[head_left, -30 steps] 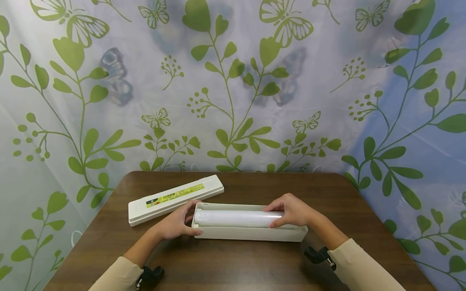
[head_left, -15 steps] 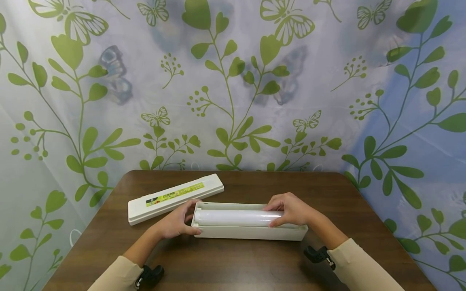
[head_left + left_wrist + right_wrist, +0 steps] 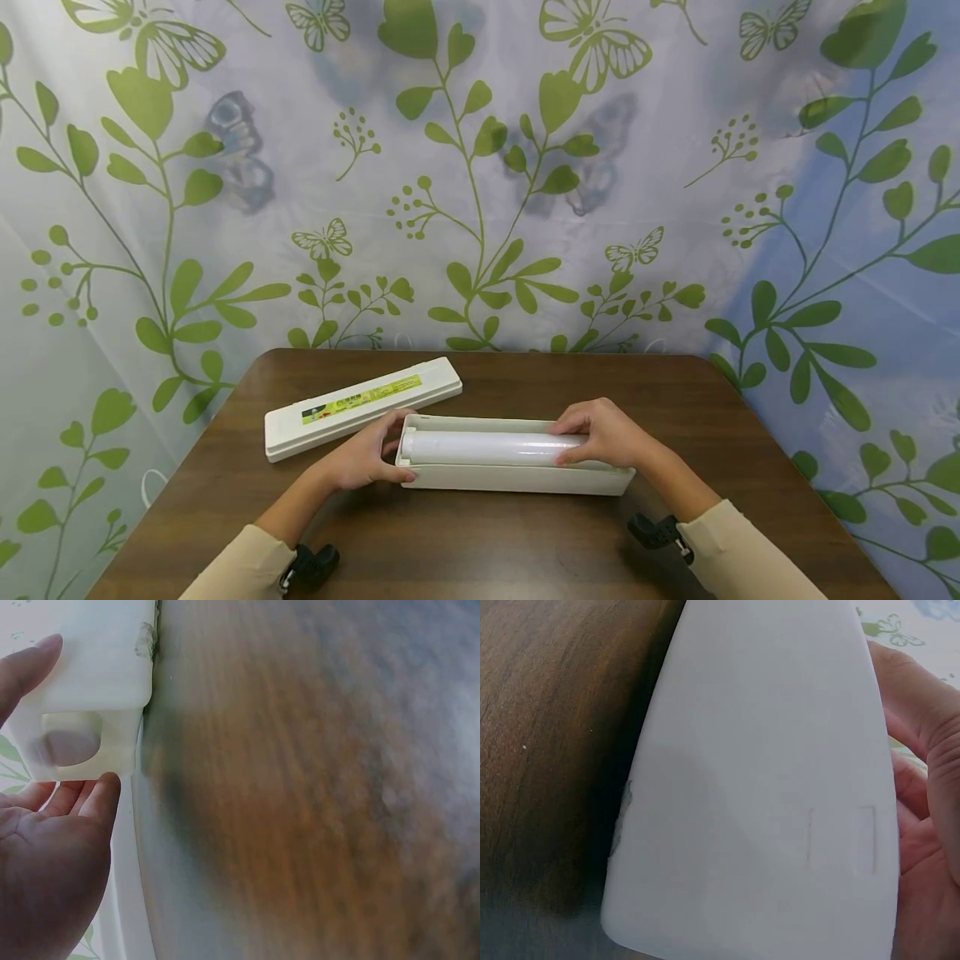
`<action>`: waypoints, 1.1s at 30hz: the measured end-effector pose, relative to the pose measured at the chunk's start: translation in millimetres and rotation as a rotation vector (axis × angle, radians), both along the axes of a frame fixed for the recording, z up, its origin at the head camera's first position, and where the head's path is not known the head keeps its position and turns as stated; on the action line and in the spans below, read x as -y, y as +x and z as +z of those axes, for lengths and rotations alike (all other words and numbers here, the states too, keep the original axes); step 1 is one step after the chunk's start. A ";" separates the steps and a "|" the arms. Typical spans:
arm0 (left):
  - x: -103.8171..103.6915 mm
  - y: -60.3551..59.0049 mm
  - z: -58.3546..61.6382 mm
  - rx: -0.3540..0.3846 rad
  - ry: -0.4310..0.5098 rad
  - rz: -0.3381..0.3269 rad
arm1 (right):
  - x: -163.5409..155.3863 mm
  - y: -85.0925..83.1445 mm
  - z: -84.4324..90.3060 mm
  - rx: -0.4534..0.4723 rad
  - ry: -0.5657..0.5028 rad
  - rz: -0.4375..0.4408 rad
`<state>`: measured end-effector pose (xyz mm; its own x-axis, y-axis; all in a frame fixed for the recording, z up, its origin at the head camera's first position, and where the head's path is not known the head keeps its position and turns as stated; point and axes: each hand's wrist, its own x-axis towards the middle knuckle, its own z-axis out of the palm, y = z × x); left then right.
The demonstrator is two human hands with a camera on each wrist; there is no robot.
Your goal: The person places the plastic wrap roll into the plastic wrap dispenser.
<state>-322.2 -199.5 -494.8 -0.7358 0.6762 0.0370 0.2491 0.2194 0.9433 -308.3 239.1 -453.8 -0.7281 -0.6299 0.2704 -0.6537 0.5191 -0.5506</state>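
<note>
A long white plastic-wrap box (image 3: 517, 479) sits uncovered on the brown table, with a shiny white roll of plastic wrap (image 3: 480, 447) lying lengthwise in it. My left hand (image 3: 363, 457) holds the box's left end, thumb on the front wall and fingers at the back. In the left wrist view, the box's end wall (image 3: 120, 742) has a rounded cutout between the thumb and fingers. My right hand (image 3: 607, 433) grips the roll near its right end, thumb in front and fingers behind. The right wrist view shows mostly the box's outer wall (image 3: 750, 780), hiding the fingertips.
The box's white lid (image 3: 420, 394), with a yellow-green label, lies slanted on the table behind the left hand. A brown wooden table (image 3: 480, 550) carries everything. Behind it hangs a curtain (image 3: 480, 208) with green leaves and butterflies.
Both hands keep their hold on the box and the roll. Only the head view has shifted slightly.
</note>
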 end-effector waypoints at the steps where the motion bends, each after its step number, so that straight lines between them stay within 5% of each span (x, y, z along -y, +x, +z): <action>1: 0.0 0.0 0.1 -0.001 0.000 0.000 | 0.1 0.2 0.0 -0.004 -0.001 0.000; 22: 0.3 -0.9 0.6 -0.015 -0.001 -0.004 | 1.1 3.4 -3.9 0.075 0.036 -0.101; 33: -0.1 -0.6 0.8 -0.026 -0.005 0.004 | -1.9 4.5 -4.0 0.028 0.027 -0.087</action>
<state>-322.8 -199.5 -494.0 -0.7370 0.6738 0.0532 0.2732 0.2249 0.9353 -303.8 241.0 -457.8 -0.7874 -0.5708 0.2328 -0.5898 0.5880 -0.5534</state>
